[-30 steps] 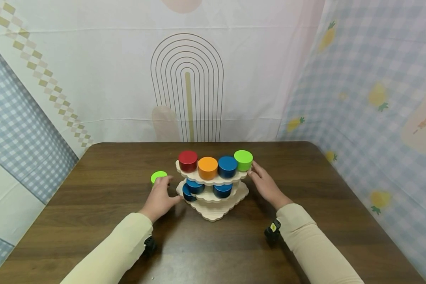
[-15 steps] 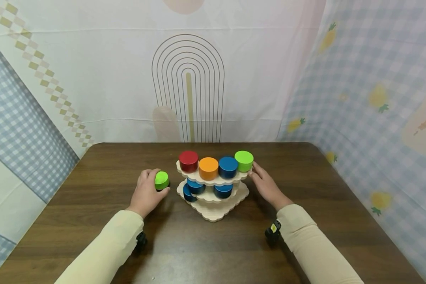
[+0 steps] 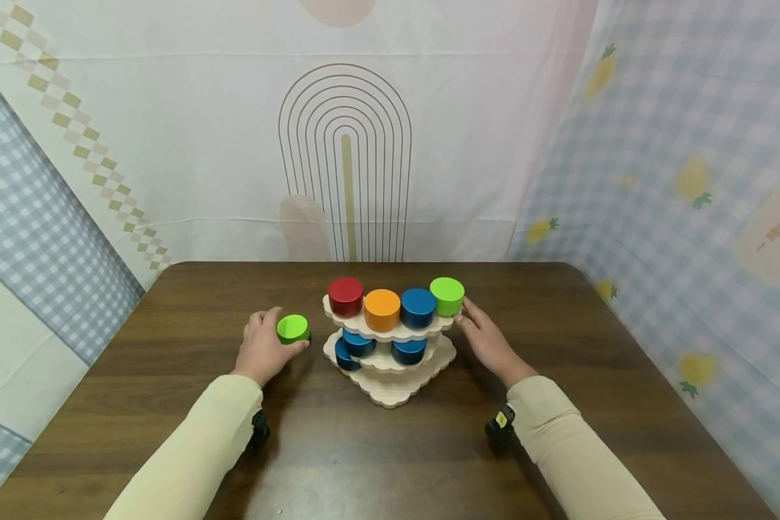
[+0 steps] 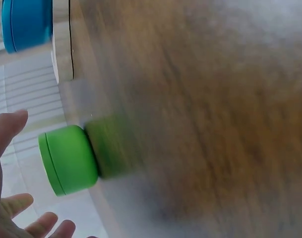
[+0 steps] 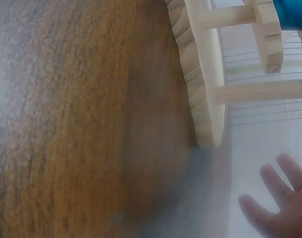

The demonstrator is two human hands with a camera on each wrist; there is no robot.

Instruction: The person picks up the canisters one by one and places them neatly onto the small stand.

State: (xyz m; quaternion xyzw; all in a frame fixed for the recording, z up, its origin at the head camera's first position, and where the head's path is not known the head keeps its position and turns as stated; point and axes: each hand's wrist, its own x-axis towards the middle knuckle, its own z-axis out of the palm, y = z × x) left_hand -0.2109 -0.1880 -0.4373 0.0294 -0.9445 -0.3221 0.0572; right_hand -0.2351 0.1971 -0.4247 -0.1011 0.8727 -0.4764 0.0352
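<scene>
A bright green cylinder (image 3: 292,329) with a seam near its top stands on the table, left of a tiered wooden stand (image 3: 390,393). Around its left and near sides my left hand (image 3: 263,349) is spread; in the left wrist view the thumb and fingers (image 4: 41,224) are apart from the green cylinder (image 4: 71,159). At the right edge of the stand's top tier, my right hand (image 3: 487,342) has its fingers extended beside another green cylinder (image 3: 446,296). Whether they touch the stand I cannot tell.
Along the top tier are a red cylinder (image 3: 346,297), an orange cylinder (image 3: 382,310) and a blue cylinder (image 3: 419,308). Lower tiers bear more blue cylinders (image 3: 409,351). The brown wooden table (image 3: 390,462) ends at a patterned cloth backdrop (image 3: 234,159).
My left hand has moved left, from between the stand and the loose green cylinder to that cylinder's left side. The cylinder has shifted slightly. My right hand has stayed at the stand.
</scene>
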